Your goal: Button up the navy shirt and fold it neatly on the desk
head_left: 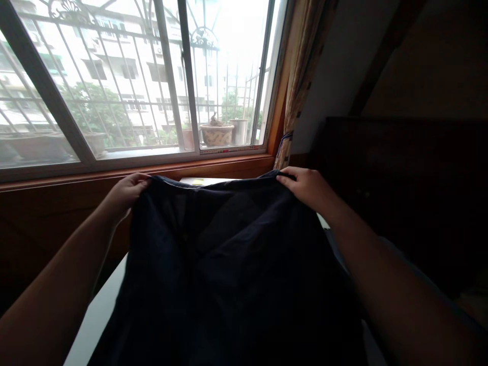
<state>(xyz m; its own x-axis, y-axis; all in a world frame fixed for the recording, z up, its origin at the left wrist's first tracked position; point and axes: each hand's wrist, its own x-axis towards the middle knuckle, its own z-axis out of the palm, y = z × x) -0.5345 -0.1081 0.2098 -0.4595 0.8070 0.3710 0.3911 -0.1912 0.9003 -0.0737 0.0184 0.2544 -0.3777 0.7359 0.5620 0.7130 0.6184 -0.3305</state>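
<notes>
Navy cloth [229, 254] at six o'clock, partly hiding the white worktop [104, 302] | my left fingers [140, 178] pinch its top edge at eleven, right fingers [287, 182] at one | held wide apart, I'd judge, to spread it

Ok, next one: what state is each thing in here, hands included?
Left hand: closed on one end of the cloth's upper edge
Right hand: closed on the other end
Dark cloth: spread between the hands, creased, hanging down
White surface: mostly hidden by the cloth
Curtain: gathered, tied back
Window: open or shut, cannot tell
Patterned pot: upright, by the window
</notes>
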